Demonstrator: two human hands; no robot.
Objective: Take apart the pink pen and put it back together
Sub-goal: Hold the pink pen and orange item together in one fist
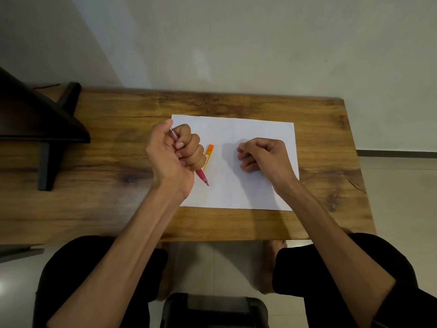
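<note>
- Black shelf bracket (47, 138) on the far-left part of the wooden table (113, 209).
- Left hand (173, 153) raised over the left edge of the white paper sheet (250, 192); grip fully curled in a fist round the pink pen (202, 176).
- Pen runs diagonally through the fist: clear end sticks out at the top by the thumb, pink tip end points down-right over the paper; can't tell whether the tip touches the sheet.
- Orange pen (208, 155) lies on the paper just right of the left fist, partly hidden behind the fingers.
- Right hand (262, 157) on the paper's right half, grip loosely curled; can't tell if it holds anything.
- Dark-clothed knees and bare feet below the table edge.
</note>
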